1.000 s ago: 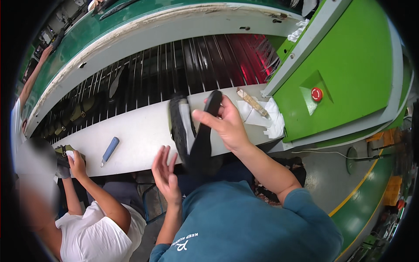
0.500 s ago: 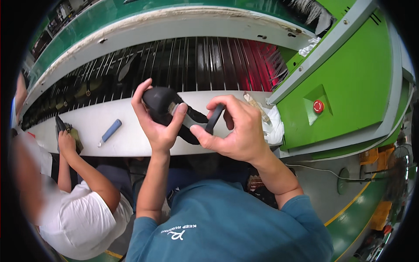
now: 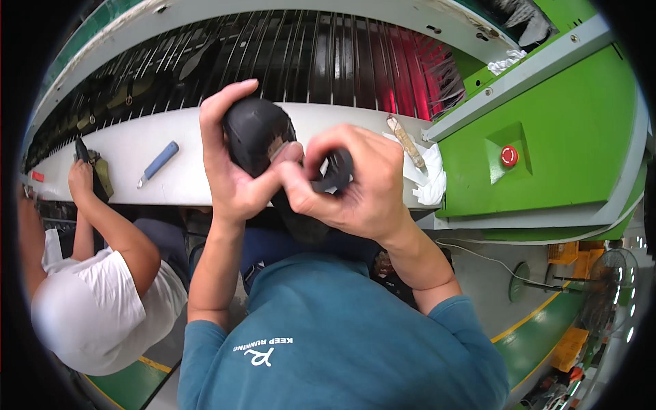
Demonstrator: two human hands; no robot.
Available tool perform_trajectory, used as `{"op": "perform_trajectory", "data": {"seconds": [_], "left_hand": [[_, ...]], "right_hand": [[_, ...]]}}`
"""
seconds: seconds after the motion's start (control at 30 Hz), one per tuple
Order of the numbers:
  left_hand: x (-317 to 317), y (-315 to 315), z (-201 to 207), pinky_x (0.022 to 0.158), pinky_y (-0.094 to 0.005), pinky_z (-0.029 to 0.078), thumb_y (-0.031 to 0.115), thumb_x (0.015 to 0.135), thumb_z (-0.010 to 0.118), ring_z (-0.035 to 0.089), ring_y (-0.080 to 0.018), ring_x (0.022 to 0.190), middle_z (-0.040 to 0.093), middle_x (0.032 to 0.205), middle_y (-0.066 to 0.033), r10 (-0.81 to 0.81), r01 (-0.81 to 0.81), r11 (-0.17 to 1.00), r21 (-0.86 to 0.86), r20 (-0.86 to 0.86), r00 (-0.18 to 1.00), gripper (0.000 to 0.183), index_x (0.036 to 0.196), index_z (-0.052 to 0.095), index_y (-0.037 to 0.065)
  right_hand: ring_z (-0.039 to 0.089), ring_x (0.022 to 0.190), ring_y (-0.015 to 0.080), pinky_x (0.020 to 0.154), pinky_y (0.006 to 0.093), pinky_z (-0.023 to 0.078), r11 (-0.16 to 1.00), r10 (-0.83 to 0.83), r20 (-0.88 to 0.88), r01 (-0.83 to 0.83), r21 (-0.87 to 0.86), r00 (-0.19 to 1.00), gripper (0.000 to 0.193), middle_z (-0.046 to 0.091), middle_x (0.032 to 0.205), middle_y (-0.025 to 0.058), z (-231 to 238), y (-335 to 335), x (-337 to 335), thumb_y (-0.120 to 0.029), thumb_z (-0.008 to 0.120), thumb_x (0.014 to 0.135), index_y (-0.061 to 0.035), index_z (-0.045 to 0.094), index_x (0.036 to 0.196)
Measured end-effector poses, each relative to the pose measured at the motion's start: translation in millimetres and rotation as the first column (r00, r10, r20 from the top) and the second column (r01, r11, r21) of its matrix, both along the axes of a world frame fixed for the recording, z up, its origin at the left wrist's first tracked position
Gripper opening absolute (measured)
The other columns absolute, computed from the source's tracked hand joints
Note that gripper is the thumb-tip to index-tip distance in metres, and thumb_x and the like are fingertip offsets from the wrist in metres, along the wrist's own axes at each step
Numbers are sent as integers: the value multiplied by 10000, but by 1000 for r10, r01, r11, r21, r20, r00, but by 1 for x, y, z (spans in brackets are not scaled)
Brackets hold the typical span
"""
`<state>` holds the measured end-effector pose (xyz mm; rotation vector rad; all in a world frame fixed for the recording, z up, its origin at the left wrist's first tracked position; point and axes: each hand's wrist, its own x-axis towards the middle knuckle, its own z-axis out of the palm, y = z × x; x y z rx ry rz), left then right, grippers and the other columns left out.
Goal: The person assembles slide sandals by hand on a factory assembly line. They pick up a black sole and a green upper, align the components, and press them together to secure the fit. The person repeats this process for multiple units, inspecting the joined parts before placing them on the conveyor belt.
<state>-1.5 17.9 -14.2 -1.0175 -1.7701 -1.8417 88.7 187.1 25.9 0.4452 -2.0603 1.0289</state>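
Note:
My left hand (image 3: 236,181) is wrapped round a rounded black shoe upper (image 3: 254,126), thumb pressed on a lighter brownish patch on it. My right hand (image 3: 365,181) pinches a curled black strip (image 3: 339,171), its thumb and fingertips meeting my left thumb beside the shoe. Both hands are raised over the near edge of a white work ledge (image 3: 342,123). Part of the dark shoe hangs below my hands, and its far end is hard to make out against my lap.
A blue-handled tool (image 3: 160,162) lies on the ledge at left. A co-worker's hand (image 3: 80,179) holds a dark shoe (image 3: 101,174) further left. At right are a brown wrapped stick (image 3: 406,143), white cloth (image 3: 432,181) and a green machine panel with a red button (image 3: 510,156). Metal rods (image 3: 328,55) run beyond.
The view has shifted. My hands have drawn closer together and the shoe has turned more upright. The black strip, stretched from the shoe before, now curls in my right fingers.

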Motion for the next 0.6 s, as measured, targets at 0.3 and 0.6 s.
{"op": "perform_trajectory", "data": {"seconds": [0.3,0.6], "left_hand": [[15,-14,-31,940,-301,519,232,835,800,652,-143,990,663,1096,-51,-356,288,929,234,345,869,755,1510,522,42],[41,-17,-46,959,-304,513,258,968,712,636,-131,1020,648,1112,-58,-404,311,912,266,458,792,574,1481,536,68]], "right_hand": [[600,710,14,604,183,464,841,374,393,-129,-525,840,306,712,949,17,-21,-3,15,-173,941,915,-14,746,1089],[628,810,46,718,210,501,656,612,384,-172,-735,691,159,687,926,1,-36,-8,21,-97,862,986,9,746,1011]]}}
